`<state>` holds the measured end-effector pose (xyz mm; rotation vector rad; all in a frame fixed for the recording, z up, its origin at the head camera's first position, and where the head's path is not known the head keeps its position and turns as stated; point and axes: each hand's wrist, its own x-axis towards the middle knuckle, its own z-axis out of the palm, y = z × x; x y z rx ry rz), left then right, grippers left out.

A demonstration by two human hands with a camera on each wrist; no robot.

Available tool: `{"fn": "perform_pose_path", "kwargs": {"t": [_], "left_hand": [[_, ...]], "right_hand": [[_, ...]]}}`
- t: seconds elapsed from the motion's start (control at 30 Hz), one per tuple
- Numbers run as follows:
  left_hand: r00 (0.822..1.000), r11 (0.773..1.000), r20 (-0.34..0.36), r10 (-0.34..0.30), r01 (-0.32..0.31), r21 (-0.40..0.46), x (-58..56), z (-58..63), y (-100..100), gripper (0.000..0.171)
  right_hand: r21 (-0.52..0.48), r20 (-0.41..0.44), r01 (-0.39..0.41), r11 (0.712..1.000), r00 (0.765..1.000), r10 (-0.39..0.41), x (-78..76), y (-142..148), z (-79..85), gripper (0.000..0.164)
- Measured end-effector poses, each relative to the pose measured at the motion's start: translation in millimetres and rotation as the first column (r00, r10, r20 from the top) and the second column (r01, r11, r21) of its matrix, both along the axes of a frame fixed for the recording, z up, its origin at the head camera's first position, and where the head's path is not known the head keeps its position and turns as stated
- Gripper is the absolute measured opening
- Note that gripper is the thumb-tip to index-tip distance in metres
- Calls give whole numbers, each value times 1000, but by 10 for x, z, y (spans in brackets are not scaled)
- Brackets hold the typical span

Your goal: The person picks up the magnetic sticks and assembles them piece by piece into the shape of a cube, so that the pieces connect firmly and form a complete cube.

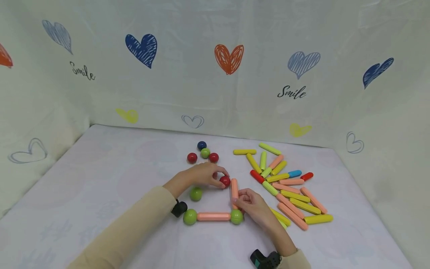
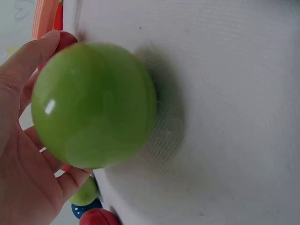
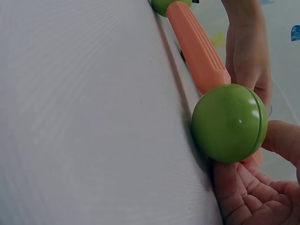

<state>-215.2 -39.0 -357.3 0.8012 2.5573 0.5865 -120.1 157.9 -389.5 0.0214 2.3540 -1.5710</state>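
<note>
My left hand [image 1: 206,174] pinches a red ball [image 1: 225,181] between thumb and fingers, at the far end of an upright-running orange stick [image 1: 234,188]. My right hand [image 1: 253,207] grips that stick near its lower end, beside a green ball [image 1: 236,216]. From this ball an orange stick [image 1: 213,216] runs left to another green ball [image 1: 190,216]. A loose green ball [image 1: 196,194] lies below the left hand and fills much of the left wrist view. In the right wrist view, the corner green ball [image 3: 229,123] hides most of the gripped stick.
Behind the left hand lie a blue ball [image 1: 202,145], a green ball [image 1: 205,153] and two red balls, one at left [image 1: 192,158]. Many yellow, orange, red and blue sticks [image 1: 304,206] spread over the right side of the white table [image 1: 100,179]. A heart-printed cloth [image 1: 188,86] hangs behind.
</note>
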Motion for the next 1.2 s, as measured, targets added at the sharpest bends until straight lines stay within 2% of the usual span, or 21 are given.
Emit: {"fn": "perform_pose_path", "kwargs": {"t": [0.13, 0.3, 0.47, 0.57, 0.7, 0.9, 1.2], "left_hand": [[1000, 1000, -22, 10, -11, -14, -5, 1, 21, 36], [999, 999, -29, 43, -43, 3, -64, -3, 30, 36], [996, 996, 17, 88, -89, 23, -148, -11, 62, 36], [994, 995, 52, 100, -99, -8, -192, -8, 101, 38], [992, 996, 92, 84, -80, -42, -228, 16, 154, 38], [990, 998, 136, 44, -38, -44, -244, 28, 225, 34], [979, 998, 193, 64, -59, -34, -222, 68, 286, 35]], "right_hand": [[-1, -4, -7, 1000, 1000, 7, -1, 1, 3, 40], [3, -7, -9, 1000, 1000, 9, -8, 5, 0, 39], [16, -7, -4, 1000, 1000, 4, -11, -3, -5, 38], [26, -11, 6, 1000, 1000, -6, -8, -8, -9, 38], [40, -17, 21, 999, 1000, -20, -6, -17, -12, 39], [39, -15, 37, 999, 999, -36, -7, -27, -6, 38], [52, -9, 65, 997, 998, -64, -23, -32, -19, 40]]}}
